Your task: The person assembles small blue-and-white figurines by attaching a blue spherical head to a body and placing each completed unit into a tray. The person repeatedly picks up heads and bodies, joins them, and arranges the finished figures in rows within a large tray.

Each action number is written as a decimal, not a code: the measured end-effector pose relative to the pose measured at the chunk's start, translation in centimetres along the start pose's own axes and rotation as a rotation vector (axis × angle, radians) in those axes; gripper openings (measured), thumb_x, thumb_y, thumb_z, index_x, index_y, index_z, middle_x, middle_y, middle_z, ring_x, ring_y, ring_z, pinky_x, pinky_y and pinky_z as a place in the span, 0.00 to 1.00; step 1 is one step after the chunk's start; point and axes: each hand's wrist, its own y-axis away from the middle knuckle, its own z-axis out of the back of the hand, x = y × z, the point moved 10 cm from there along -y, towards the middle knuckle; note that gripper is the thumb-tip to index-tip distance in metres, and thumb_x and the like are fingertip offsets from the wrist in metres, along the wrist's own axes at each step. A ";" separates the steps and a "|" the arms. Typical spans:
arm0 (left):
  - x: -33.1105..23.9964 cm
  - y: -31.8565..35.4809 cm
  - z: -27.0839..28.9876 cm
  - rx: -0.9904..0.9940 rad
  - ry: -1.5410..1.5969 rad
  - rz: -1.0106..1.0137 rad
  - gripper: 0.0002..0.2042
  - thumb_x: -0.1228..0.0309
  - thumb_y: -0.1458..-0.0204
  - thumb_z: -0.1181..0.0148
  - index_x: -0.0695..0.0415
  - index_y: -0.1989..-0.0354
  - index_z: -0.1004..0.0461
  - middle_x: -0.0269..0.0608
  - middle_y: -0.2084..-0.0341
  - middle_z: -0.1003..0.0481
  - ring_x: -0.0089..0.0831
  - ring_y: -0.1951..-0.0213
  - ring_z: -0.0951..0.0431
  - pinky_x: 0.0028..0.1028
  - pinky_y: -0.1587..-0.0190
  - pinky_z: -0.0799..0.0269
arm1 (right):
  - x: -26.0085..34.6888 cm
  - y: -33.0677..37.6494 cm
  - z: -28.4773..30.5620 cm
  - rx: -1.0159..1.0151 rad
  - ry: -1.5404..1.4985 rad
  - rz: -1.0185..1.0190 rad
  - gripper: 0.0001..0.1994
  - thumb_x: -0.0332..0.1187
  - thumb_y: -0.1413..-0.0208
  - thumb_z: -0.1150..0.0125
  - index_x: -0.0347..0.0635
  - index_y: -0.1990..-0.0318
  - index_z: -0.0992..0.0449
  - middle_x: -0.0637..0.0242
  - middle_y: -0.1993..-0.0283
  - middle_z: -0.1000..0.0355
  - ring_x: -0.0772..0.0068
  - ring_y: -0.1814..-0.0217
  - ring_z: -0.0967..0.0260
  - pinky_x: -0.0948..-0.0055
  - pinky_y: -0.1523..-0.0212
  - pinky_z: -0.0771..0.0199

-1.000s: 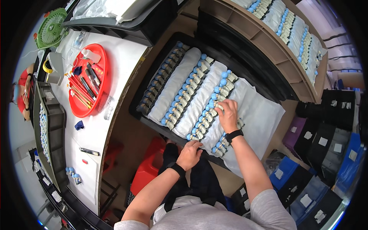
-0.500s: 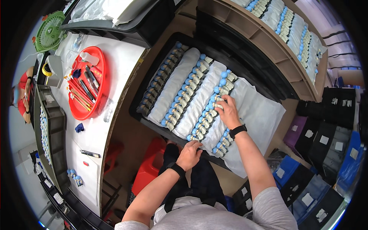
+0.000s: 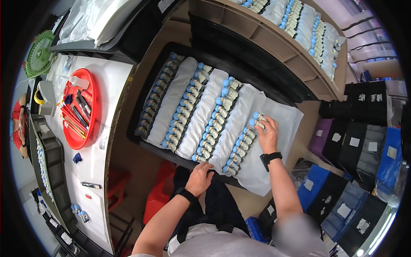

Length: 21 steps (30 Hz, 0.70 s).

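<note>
Here, the left hand (image 3: 200,179) is resting at the near edge of the black tray (image 3: 171,155), its fingers curling loosely; whether they are gripping anything, I cannot tell. Toward the tray's right side, a short row of figurines (image 3: 239,150) is running inward from that near edge, the blue heads pointing left. Just past the row's far end, the right hand (image 3: 268,130) is pinching a single blue-headed figurine (image 3: 258,120), thumb and fingers closing narrowly on its pale body, above a white sheet (image 3: 282,118) that is spreading out over the tray's right edge. Three longer rows (image 3: 185,108) are lying farther left, with strips of white padding (image 3: 203,113) separating them, the leftmost one sitting darker along the tray's left edge. On the bench (image 3: 94,160), which is standing left of the black tray, a small cluster of figurines (image 3: 80,213) is lying toward the near end, while a red tray (image 3: 96,109) farther along is carrying brushes (image 3: 72,122) and a white bottle (image 3: 79,82). Beyond the black tray's far edge, a brown crate (image 3: 261,38) is holding more such rows, and a green fan (image 3: 39,53) is standing by the bench's far left corner.
</note>
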 end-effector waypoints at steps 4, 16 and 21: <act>-0.1 0.1 -0.6 0.001 -0.013 -0.009 0.12 0.75 0.52 0.44 0.62 0.58 0.28 0.51 0.55 0.29 0.48 0.51 0.31 0.36 0.48 0.35 | -2.1 1.1 -1.4 0.032 0.008 -0.025 0.11 0.24 0.62 0.33 0.37 0.67 0.24 0.60 0.52 0.30 0.56 0.50 0.38 0.63 0.49 0.35; 0.1 0.4 -0.5 0.004 -0.025 -0.001 0.12 0.73 0.51 0.44 0.62 0.57 0.28 0.52 0.54 0.29 0.49 0.51 0.31 0.36 0.47 0.34 | -1.5 0.6 -3.7 0.116 0.072 0.072 0.09 0.28 0.58 0.35 0.36 0.68 0.24 0.58 0.52 0.30 0.54 0.49 0.38 0.62 0.48 0.36; 0.0 0.3 0.1 -0.017 -0.021 -0.002 0.12 0.74 0.52 0.44 0.62 0.58 0.28 0.52 0.55 0.29 0.49 0.51 0.30 0.36 0.48 0.34 | 1.7 -1.3 -1.9 -0.048 0.074 0.076 0.07 0.26 0.57 0.36 0.37 0.68 0.24 0.58 0.55 0.29 0.53 0.49 0.37 0.61 0.49 0.34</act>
